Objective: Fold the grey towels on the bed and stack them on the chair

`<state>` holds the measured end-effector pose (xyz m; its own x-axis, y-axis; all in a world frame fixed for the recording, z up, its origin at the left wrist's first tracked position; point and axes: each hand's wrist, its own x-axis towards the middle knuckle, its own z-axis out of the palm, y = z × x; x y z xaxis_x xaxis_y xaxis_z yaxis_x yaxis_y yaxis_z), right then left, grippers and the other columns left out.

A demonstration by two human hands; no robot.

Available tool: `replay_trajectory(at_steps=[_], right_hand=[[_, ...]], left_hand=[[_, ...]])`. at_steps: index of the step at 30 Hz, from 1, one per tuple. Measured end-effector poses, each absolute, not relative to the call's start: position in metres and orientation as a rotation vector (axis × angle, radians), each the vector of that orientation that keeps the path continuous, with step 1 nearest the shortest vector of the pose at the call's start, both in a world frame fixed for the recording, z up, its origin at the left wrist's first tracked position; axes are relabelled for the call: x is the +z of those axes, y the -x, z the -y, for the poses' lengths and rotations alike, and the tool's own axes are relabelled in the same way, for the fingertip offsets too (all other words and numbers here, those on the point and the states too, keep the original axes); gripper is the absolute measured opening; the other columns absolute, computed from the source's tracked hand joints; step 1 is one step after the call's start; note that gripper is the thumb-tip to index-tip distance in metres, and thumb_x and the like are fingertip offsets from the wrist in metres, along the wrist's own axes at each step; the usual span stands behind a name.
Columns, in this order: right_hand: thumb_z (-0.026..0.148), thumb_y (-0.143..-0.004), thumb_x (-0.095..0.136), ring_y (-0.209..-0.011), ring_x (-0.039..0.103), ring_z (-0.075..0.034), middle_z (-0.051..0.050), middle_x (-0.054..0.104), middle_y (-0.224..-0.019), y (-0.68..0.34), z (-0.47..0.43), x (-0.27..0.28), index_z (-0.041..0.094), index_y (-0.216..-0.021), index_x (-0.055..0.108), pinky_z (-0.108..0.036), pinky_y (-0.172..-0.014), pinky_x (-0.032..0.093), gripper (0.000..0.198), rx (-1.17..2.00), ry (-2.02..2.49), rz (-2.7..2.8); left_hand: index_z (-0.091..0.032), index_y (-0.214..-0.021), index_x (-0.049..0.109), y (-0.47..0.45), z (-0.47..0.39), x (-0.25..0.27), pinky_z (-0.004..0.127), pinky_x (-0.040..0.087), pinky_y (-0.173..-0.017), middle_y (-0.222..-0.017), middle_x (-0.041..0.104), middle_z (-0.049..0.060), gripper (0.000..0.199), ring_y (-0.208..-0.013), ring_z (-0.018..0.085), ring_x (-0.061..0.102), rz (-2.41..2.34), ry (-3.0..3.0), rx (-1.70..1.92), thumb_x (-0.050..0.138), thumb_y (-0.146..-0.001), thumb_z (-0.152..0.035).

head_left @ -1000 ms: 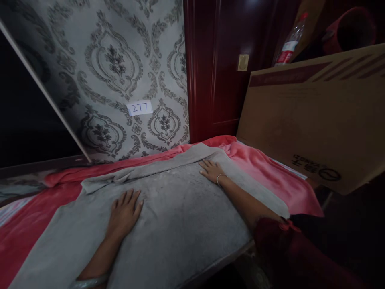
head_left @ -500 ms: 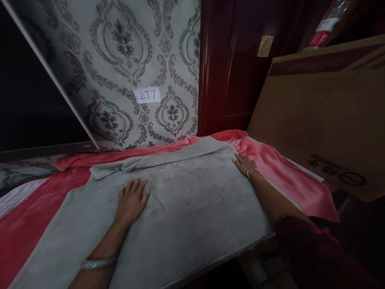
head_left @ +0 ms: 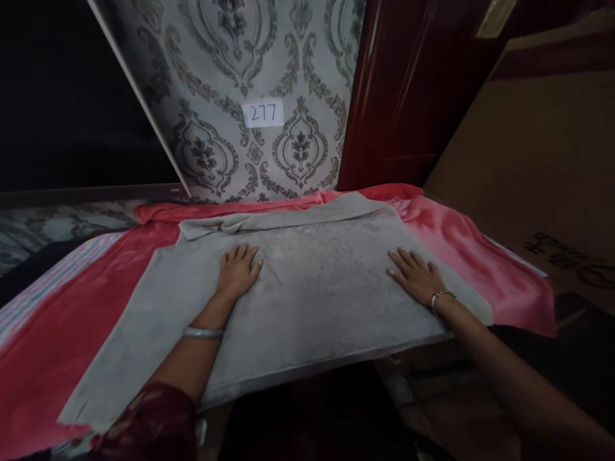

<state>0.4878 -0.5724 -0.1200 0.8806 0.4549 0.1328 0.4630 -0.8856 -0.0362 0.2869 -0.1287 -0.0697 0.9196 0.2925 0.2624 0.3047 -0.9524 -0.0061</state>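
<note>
A grey plush cloth is spread over the table, its far edge bunched into a loose fold. On its left half my left hand lies flat, palm down, fingers slightly apart. My right hand rests palm down near the cloth's right side, fingers spread. Neither hand grips anything. Under the grey cloth lies a red and pink blanket, showing at the left, along the back and at the right. Bracelets circle both wrists.
A dark screen stands at the back left. Behind the table is patterned wallpaper with a paper label reading 277. A dark red wooden panel and a large cardboard box stand at the right. Striped fabric shows at the left.
My right hand has slid nearer along the cloth, away from the far right corner. My left hand stays flat in about the same spot. The view has tipped down and turned left.
</note>
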Motion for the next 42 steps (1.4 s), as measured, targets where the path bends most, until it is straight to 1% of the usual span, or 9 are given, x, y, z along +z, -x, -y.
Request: replay_trajectory(at_steps=[5,12,16,19,22,25,29,34,42], right_hand=[[0.063,-0.098,0.025,-0.148,0.033,-0.037,-0.009,0.034,-0.163,-0.473,0.595,-0.121,0.029,-0.157,0.039,-0.069,-0.11,0.035,0.07,-0.17,2.972,0.69],[0.07,-0.096,0.031,-0.14,0.041,-0.046,-0.018,0.042,-0.158,-0.478,0.647,-0.14,0.026,-0.153,0.047,-0.074,-0.101,0.04,0.073,-0.293,2.852,0.674],[0.069,-0.096,0.037,-0.13,0.05,-0.05,-0.014,0.051,-0.152,-0.487,0.678,-0.167,0.037,-0.151,0.048,-0.08,-0.097,0.039,0.064,-0.544,2.675,0.825],[0.063,-0.098,0.043,-0.131,0.051,-0.049,-0.001,0.05,-0.153,-0.488,0.688,-0.178,0.055,-0.151,0.038,-0.082,-0.102,0.033,0.055,-0.722,2.504,0.934],[0.06,-0.099,0.042,-0.134,0.046,-0.049,0.004,0.049,-0.153,-0.47,0.68,-0.17,0.06,-0.151,0.033,-0.084,-0.105,0.028,0.053,-0.723,2.452,0.956],[0.06,-0.1,0.035,-0.139,0.044,-0.045,-0.003,0.05,-0.153,-0.433,0.657,-0.148,0.048,-0.153,0.039,-0.079,-0.107,0.035,0.054,-0.571,2.469,1.035],[0.058,-0.1,0.042,-0.143,0.042,-0.034,-0.011,0.048,-0.155,-0.38,0.616,-0.123,0.027,-0.148,0.052,-0.06,-0.117,0.037,0.058,-0.341,2.375,1.29],[0.051,-0.099,0.052,-0.144,0.042,-0.03,-0.009,0.05,-0.154,-0.349,0.58,-0.114,0.027,-0.144,0.056,-0.056,-0.116,0.038,0.052,-0.295,2.262,1.433],[0.031,-0.1,0.055,-0.138,0.051,-0.026,-0.008,0.061,-0.143,-0.336,0.568,-0.12,0.031,-0.145,0.056,-0.052,-0.113,0.046,0.045,-0.428,2.145,1.476]], left_hand=[[-0.019,-0.153,0.044,-0.286,0.133,-0.071,0.058,0.028,-0.116,-0.161,0.039,0.016,0.059,-0.148,0.037,0.033,0.486,3.049,-0.328,0.031,-0.101,-0.044],[-0.023,-0.161,0.024,-0.239,0.131,-0.066,0.061,0.016,-0.122,-0.169,0.019,0.011,0.065,-0.155,0.036,0.014,0.45,3.088,-0.021,0.029,-0.103,-0.051],[-0.025,-0.161,0.024,-0.182,0.125,-0.069,0.063,0.015,-0.122,-0.17,0.016,0.009,0.064,-0.157,0.036,0.008,0.443,3.079,0.056,0.031,-0.103,-0.05],[-0.027,-0.16,0.027,-0.137,0.123,-0.07,0.061,0.017,-0.122,-0.17,0.018,0.007,0.061,-0.157,0.032,0.011,0.403,3.087,0.068,0.03,-0.103,-0.048],[-0.026,-0.159,0.03,-0.098,0.126,-0.071,0.057,0.019,-0.123,-0.168,0.023,0.007,0.06,-0.156,0.03,0.016,0.378,3.1,0.035,0.031,-0.103,-0.048],[-0.024,-0.157,0.037,-0.075,0.136,-0.072,0.056,0.023,-0.123,-0.165,0.031,0.009,0.062,-0.154,0.031,0.022,0.314,3.125,-0.067,0.038,-0.101,-0.051],[-0.022,-0.15,0.048,-0.079,0.162,-0.077,0.052,0.033,-0.12,-0.161,0.04,0.012,0.062,-0.149,0.032,0.035,0.068,3.196,-0.232,0.046,-0.098,-0.055],[-0.02,-0.14,0.059,-0.109,0.197,-0.083,0.052,0.044,-0.113,-0.151,0.053,0.014,0.049,-0.141,0.032,0.047,-0.23,3.201,-0.377,0.048,-0.1,-0.046],[-0.019,-0.131,0.065,-0.118,0.206,-0.089,0.047,0.051,-0.111,-0.142,0.062,0.012,0.036,-0.137,0.029,0.053,-0.413,3.098,-0.541,0.05,-0.101,-0.032]])
